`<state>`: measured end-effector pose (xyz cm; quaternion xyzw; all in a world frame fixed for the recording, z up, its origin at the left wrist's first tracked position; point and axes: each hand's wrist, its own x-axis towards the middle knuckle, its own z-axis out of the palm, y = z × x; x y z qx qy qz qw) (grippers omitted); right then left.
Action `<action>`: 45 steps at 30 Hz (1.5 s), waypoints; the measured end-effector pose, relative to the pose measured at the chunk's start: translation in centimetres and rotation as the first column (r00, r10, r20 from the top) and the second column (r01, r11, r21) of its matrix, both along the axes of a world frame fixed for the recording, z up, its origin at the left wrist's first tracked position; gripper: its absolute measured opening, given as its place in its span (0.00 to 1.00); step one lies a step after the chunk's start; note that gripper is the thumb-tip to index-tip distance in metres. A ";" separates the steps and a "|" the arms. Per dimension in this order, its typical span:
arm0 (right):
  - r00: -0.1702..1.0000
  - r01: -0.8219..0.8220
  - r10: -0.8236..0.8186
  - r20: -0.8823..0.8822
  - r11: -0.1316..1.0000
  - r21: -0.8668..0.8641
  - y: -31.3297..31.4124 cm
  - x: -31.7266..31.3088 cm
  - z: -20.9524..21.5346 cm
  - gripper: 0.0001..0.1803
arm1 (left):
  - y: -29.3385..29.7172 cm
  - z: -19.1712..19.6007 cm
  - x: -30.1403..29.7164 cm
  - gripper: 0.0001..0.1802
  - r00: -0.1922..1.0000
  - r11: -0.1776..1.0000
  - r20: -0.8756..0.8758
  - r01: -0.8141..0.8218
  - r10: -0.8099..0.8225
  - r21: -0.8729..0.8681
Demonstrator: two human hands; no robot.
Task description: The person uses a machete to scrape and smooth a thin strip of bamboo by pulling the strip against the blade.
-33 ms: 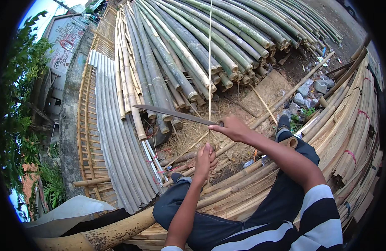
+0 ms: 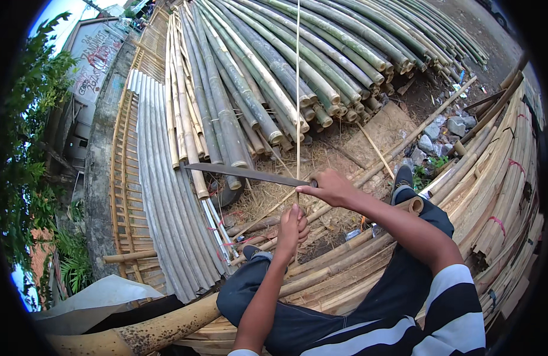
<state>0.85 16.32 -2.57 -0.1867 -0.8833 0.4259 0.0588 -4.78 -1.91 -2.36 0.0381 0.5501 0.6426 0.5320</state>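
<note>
The left hand (image 2: pixel 292 229) is closed around a thin, pale, straight bamboo strip (image 2: pixel 298 107), which runs forward, away from the body. The right hand (image 2: pixel 330 187), wrapped round the handle of a long, dark, metal-bladed knife (image 2: pixel 238 172), is nearer the crossing: the blade points left, nearly square across the strip, just beyond the left hand. Farther forward lie round, grey-green bamboo poles (image 2: pixel 274 56).

Short-sleeved shirt (image 2: pixel 398 332), striped black and white; dark blue jeans (image 2: pixel 398 285); dark shoes (image 2: pixel 403 176)
</note>
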 end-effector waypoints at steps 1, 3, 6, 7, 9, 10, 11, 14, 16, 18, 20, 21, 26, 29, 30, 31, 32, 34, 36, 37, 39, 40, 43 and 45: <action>0.997 -0.069 0.072 -0.023 0.993 0.098 -0.7 0.4 0.3 0.42 | 0.0 0.1 0.2 0.21 1.000 1.000 -0.011 -0.022 0.022 -0.020; 0.986 -0.148 0.160 -0.047 0.969 0.196 -1.1 -0.1 1.2 0.42 | -0.6 0.4 0.2 0.21 0.997 0.995 -0.073 -0.047 0.040 -0.085; 0.990 -0.118 0.139 -0.031 0.924 0.365 0.4 -0.6 2.4 0.42 | -1.9 -0.6 1.2 0.22 0.699 0.965 -0.702 -0.066 -0.137 -0.255; 0.999 0.018 -0.008 -0.032 0.947 0.319 2.3 -0.9 2.4 0.44 | -2.2 -1.1 1.8 0.22 0.701 0.966 -0.700 -0.064 -0.136 -0.252; 0.959 0.272 -0.284 0.027 0.940 0.205 7.0 -1.7 2.1 0.46 | -2.9 -2.0 2.3 0.21 0.737 0.979 -0.674 -0.098 -0.049 -0.179; 0.905 0.395 -0.412 0.105 0.906 0.150 9.3 -1.3 1.8 0.47 | -2.8 -1.7 2.8 0.20 0.809 0.976 -0.588 -0.118 -0.011 -0.182; 0.901 0.409 -0.425 0.089 0.899 0.155 10.3 -0.7 1.6 0.47 | -2.9 -1.6 2.2 0.20 0.801 0.980 -0.598 -0.107 -0.016 -0.170; 0.855 0.501 -0.502 0.129 0.864 0.047 11.1 0.3 0.8 0.46 | -2.6 -1.0 0.1 0.22 0.862 0.979 -0.507 -0.122 0.022 -0.164; 0.907 0.417 -0.418 0.052 0.909 0.025 8.7 0.6 1.2 0.46 | -1.8 0.9 -0.4 0.22 0.901 0.983 -0.433 -0.093 0.017 -0.156; 0.970 0.244 -0.243 -0.016 0.970 0.024 6.0 0.4 2.2 0.44 | -1.2 2.2 0.0 0.21 0.953 0.991 -0.303 -0.027 -0.015 -0.133; 0.988 0.157 -0.157 -0.007 0.986 0.053 3.6 0.1 2.8 0.43 | -0.6 3.1 0.5 0.21 0.963 0.988 -0.263 0.012 -0.052 -0.152; 0.999 0.034 -0.033 -0.010 0.983 0.179 2.4 -0.1 2.9 0.43 | -0.5 3.4 0.6 0.21 0.969 0.982 -0.227 0.058 -0.099 -0.181; 0.985 -0.158 0.172 0.004 0.896 0.415 2.1 -1.0 3.4 0.45 | -2.1 2.4 1.8 0.20 0.976 0.992 -0.195 0.080 -0.099 -0.101; 0.930 0.359 -0.367 0.018 0.920 0.157 9.4 -1.2 3.6 0.45 | -4.2 3.5 5.6 0.20 0.983 0.986 -0.107 0.141 -0.149 -0.084; 0.811 0.570 -0.577 0.094 0.817 0.094 13.0 -0.3 1.8 0.47 | -4.6 3.9 7.1 0.19 0.983 0.983 0.053 0.177 -0.174 -0.057; 0.735 0.677 -0.669 0.109 0.719 -0.156 16.7 0.8 -1.2 0.45 | -4.4 3.8 7.6 0.19 0.979 0.978 0.043 0.202 -0.200 -0.050; 0.642 0.712 -0.763 0.073 0.558 -0.427 16.8 1.7 -1.1 0.39 | -4.5 3.5 8.0 0.20 0.974 0.978 0.119 0.201 -0.193 -0.051; 0.606 0.688 -0.793 0.065 0.481 -0.544 16.9 3.0 -0.6 0.36 | -4.8 3.6 7.9 0.20 0.961 0.976 0.182 0.216 -0.208 -0.028; 0.633 0.592 -0.773 0.053 0.438 -0.677 16.3 4.3 0.5 0.31 | -5.4 4.2 8.5 0.19 0.959 0.971 0.154 0.240 -0.237 -0.003; 0.637 0.582 -0.769 0.042 0.445 -0.681 15.8 4.6 1.0 0.31 | -5.8 4.4 9.0 0.19 0.954 0.964 0.138 0.266 -0.266 0.018; 0.736 0.263 -0.669 -0.102 0.422 -0.868 13.5 4.5 3.1 0.29 | -6.9 4.6 10.1 0.19 0.954 0.964 0.145 0.262 -0.264 0.038; 0.756 0.143 -0.639 -0.142 0.373 -0.917 12.3 4.2 4.3 0.28 | -7.5 4.6 10.6 0.19 0.956 0.972 0.180 0.229 -0.233 0.046; 0.801 -0.110 -0.558 -0.218 0.221 -0.969 9.1 3.5 7.7 0.24 | -9.5 4.0 11.7 0.20 0.958 0.981 0.212 0.186 -0.193 0.051; 0.806 -0.090 -0.538 -0.248 0.303 -0.949 8.5 2.8 7.0 0.16 | -10.3 4.0 12.7 0.20 0.938 0.971 0.249 0.229 -0.241 0.074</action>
